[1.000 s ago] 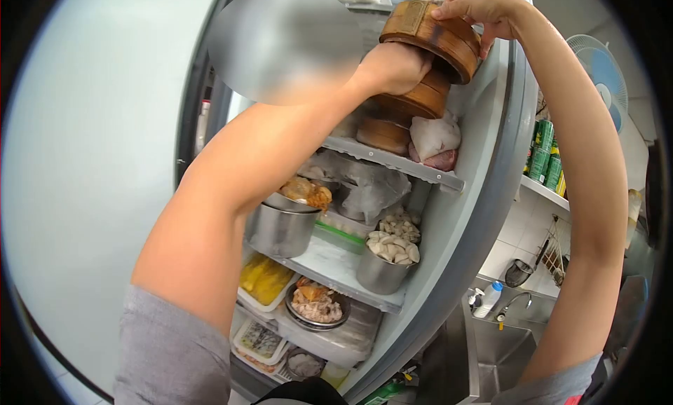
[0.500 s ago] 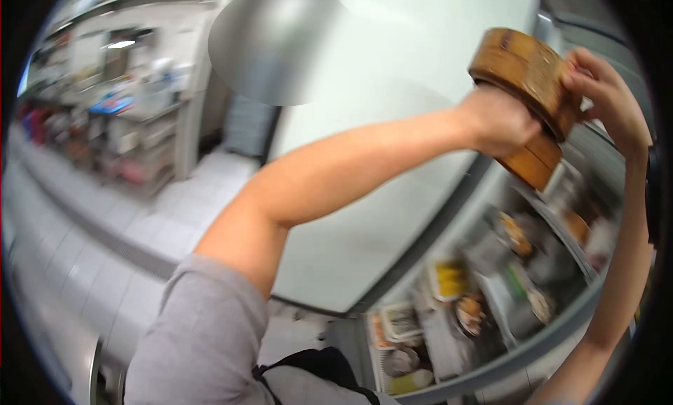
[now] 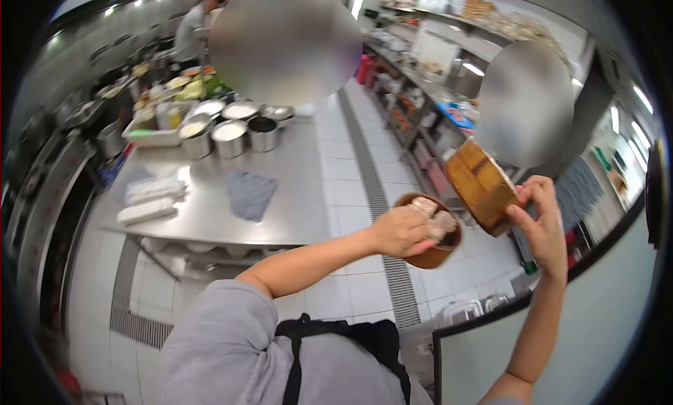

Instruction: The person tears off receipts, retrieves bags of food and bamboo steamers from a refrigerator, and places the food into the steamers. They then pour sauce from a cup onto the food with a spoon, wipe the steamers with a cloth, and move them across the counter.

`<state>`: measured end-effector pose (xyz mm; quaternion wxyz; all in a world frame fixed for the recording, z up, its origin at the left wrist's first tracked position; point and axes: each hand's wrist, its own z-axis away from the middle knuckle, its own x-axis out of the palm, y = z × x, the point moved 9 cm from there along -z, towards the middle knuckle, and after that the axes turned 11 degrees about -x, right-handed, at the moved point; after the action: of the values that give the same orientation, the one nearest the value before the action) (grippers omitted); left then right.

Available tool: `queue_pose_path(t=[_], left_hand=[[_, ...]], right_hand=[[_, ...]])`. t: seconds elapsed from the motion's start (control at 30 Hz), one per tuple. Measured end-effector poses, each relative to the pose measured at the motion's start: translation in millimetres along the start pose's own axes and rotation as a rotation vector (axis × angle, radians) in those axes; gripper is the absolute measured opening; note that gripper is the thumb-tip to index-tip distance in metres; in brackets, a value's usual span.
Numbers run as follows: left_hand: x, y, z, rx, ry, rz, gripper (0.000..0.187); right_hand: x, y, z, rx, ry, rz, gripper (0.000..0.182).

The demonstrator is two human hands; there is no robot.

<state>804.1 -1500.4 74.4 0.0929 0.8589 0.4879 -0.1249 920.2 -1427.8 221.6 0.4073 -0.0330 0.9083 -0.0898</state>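
Tiled floor [image 3: 340, 188] stretches ahead of you, the steel table [image 3: 298, 188] stands off to your left, and up front there's the tilted wooden steamer [image 3: 479, 186], its edge gripped between thumb and fingers of your right hand [image 3: 538, 221]. Just beside it, lower, sits the round wooden basket [image 3: 429, 260], your left hand [image 3: 401, 231] clasped over its rim, pale food pieces [image 3: 441, 225] showing inside.

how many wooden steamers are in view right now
2. One steamer, with pale pieces inside, is held by the left hand; the other steamer is tilted in the right hand. More may be hidden in the blurred background.
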Motion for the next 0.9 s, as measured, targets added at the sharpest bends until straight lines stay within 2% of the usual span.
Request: queue_pose_path(t=[0.07, 0.17, 0.37, 0.4, 0.53, 0.63, 0.7, 0.73, 0.77, 0.83, 0.9], left_hand=[[-25.3, -25.5, 44.2, -0.046, -0.008, -0.203, 0.02], [-53.9, -69.0, 116.4, -0.224, -0.158, -0.381, 0.017], [-116.0, -112.8, 199.2, -0.463, -0.136, -0.741, 0.021], [-120.0, -118.5, 212.6, -0.491, -0.159, -0.805, 0.022], [-121.7, -134.2, 249.0, -0.646, -0.216, -0.95, 0.026], [-108.4, -141.3, 268.3, -0.751, -0.235, -1.055, 0.033], [-127.1, -137.2, 267.2, -0.942, 0.122, -1.196, 0.05], [-129.1, -140.4, 286.2, -1.086, 0.171, -1.283, 0.084], [-123.3, -139.9, 288.0, -1.103, 0.165, -1.304, 0.084], [-134.9, -130.6, 310.1, -1.349, 0.524, -1.243, 0.106], [-129.1, -133.4, 314.3, -1.43, 0.481, -1.214, 0.113]], right_hand=[[54.0, 24.3, -11.6, -0.096, -0.015, -0.108, 0.021], [139.5, 32.3, -31.7, -0.184, -0.046, -0.25, 0.021], [299.9, 33.6, -61.6, -0.322, -0.169, -0.487, 0.023], [321.9, 32.0, -66.7, -0.274, -0.209, -0.56, 0.025], [408.7, 33.0, -80.5, -0.316, -0.292, -0.645, 0.024], [452.3, 29.1, -82.3, -0.331, -0.281, -0.778, 0.023], [466.6, 16.8, -75.7, -0.529, -0.24, -0.749, 0.023], [478.6, 17.5, -69.5, -0.479, -0.32, -0.815, 0.024], [479.6, 15.7, -66.9, -0.485, -0.333, -0.839, 0.024], [474.5, 11.9, -65.0, -0.578, -0.324, -0.85, 0.024], [478.9, 11.6, -62.8, -0.623, -0.371, -0.895, 0.027]])
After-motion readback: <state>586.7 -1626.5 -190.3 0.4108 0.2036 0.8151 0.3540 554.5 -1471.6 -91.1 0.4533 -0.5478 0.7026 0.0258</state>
